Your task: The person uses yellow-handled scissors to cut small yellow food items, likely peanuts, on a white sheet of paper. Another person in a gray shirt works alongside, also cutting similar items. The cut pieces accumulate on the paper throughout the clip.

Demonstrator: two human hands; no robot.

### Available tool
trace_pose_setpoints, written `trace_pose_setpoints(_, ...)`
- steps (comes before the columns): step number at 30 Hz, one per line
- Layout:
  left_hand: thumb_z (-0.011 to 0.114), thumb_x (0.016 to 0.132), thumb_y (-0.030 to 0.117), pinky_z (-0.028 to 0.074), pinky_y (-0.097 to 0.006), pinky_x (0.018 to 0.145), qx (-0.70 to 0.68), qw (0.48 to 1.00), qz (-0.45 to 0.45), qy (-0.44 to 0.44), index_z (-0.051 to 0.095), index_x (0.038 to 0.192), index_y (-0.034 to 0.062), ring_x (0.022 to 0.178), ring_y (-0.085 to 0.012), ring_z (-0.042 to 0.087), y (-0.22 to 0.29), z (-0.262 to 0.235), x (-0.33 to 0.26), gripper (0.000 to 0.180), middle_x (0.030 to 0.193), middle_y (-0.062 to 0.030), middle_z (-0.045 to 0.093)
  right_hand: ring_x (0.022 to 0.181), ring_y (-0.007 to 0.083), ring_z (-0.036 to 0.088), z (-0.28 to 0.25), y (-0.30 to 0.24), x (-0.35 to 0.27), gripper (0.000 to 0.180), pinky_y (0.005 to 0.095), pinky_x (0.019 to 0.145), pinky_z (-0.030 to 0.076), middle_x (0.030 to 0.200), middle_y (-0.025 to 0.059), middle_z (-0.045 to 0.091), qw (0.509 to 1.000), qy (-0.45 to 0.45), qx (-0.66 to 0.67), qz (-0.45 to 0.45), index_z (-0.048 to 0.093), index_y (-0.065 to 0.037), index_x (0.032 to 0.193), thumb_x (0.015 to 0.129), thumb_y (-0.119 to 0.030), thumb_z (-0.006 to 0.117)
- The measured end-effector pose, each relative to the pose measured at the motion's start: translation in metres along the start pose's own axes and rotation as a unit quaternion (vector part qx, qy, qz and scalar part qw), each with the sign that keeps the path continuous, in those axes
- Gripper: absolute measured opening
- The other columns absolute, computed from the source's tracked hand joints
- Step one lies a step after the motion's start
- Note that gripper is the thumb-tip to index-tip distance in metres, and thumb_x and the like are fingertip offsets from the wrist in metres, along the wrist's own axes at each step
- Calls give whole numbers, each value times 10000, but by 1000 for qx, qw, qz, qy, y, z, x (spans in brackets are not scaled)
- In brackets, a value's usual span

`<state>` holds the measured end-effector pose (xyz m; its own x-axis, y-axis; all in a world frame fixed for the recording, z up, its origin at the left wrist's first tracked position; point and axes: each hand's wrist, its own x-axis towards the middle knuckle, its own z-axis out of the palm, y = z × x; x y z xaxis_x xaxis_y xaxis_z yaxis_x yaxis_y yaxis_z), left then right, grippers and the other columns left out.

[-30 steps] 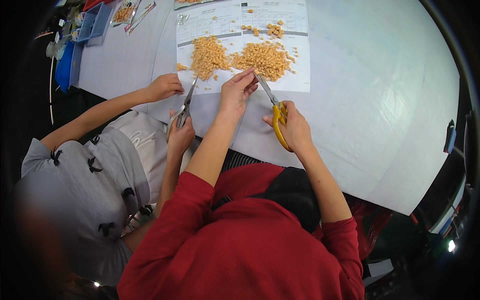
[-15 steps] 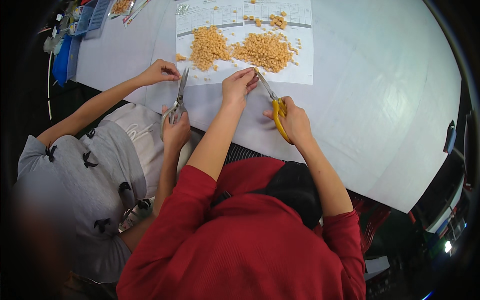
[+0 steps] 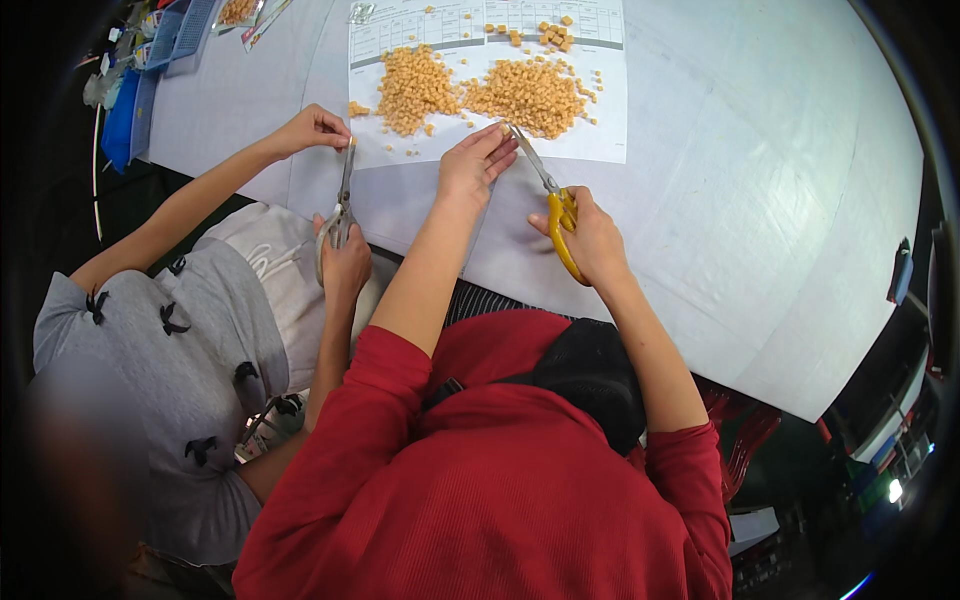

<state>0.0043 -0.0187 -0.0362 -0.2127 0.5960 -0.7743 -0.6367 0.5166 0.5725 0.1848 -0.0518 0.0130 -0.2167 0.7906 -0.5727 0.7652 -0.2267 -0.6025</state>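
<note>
My left hand (image 3: pixel 472 170) pinches a small orange-yellow cube (image 3: pixel 505 128) between thumb and fingertips, just over the lower edge of a printed paper sheet (image 3: pixel 600 148). Yellow-handled scissors (image 3: pixel 554 225) are gripped in my right hand (image 3: pixel 592 240). Their blades point up and left, with the tips at the pinched cube; whether they touch it I cannot tell. Beyond my hands, a broad pile of tiny cubes (image 3: pixel 530 95) lies on the sheet, with a second pile (image 3: pixel 415 90) to its left. Several larger cubes (image 3: pixel 555 37) sit above the right pile.
At my left a co-worker in a grey top holds metal scissors (image 3: pixel 342 215) up to their other hand (image 3: pixel 312 130). Blue baskets (image 3: pixel 190 30) and a clear bag of orange bits (image 3: pixel 238 12) stand at the far left. The white table (image 3: pixel 760 200) stretches right.
My left hand and the scissor tips have shifted slightly up and left with the cube. The co-worker's scissors have swung left and up to their pinching fingers.
</note>
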Motion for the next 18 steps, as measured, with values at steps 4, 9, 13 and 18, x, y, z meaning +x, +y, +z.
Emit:
trace_pose_setpoints(4,631,884,96,525,-334,813,-36,999,-32,-3,617,1114,23,904,-174,611,-3,-8,3,242,1021,-62,646,897,371,640,5,-2,-4,676,447,743,502,952,204,654,1000,-11,1,4,517,-12,1111,764,-569,683)
trace_pose_setpoints(9,629,885,93,516,-320,796,-15,999,-36,-8,633,1117,46,886,-151,601,-3,-12,-5,236,996,-28,652,887,371,644,11,-1,-6,684,448,736,505,948,211,653,1000,-3,1,-11,521,-12,1109,753,-570,692)
trace_pose_setpoints(13,635,881,91,521,-315,772,8,1000,-19,-4,655,1090,44,862,-145,609,-5,-15,-7,215,961,-26,658,834,380,655,18,3,-7,692,455,699,511,900,215,663,1000,13,-4,-23,530,-9,1093,740,-581,697)
trace_pose_setpoints(18,648,867,82,521,-311,742,67,998,3,16,658,1087,38,831,-145,625,-5,-15,-3,224,959,-40,665,759,391,660,20,5,-3,699,461,647,515,801,214,669,1000,17,-15,-19,542,-6,1071,731,-599,693)
